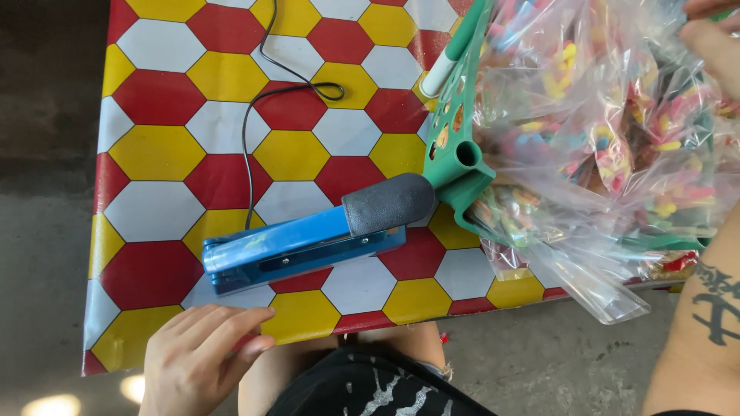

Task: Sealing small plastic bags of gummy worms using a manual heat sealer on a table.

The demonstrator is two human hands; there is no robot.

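Two hands in view, one down low, one way up top. Nearest: left hand [199, 356] flat on the table edge [154, 154], fingers loose and spread, gripping nothing, fingertips pointing right, resting on the hexagon-pattern cloth. Just above those fingertips, close but not touching: blue heat sealer [297, 246], long axis running left to right with a slight upward tilt toward the right, grey foam handle [389, 202] at the far right end. So sealer sits straight up-table from the left fingers, near end of the blue body closest. Black cord [254, 115] snaking off from behind it toward the far edge. Further out and right: green plastic basket [461, 166] tipped against the pile, a marker-like white-and-green stick [443, 69] beside it. Beyond that, clear plastic bags [601, 154] stuffed with colourful candy, heaped over the right side. Right hand [713, 38] at the top right corner, mostly cut off, seemingly in among the bags, can't tell if pinching anything. Tattooed forearm along the right border. Left hand clearly nearer the sealer.
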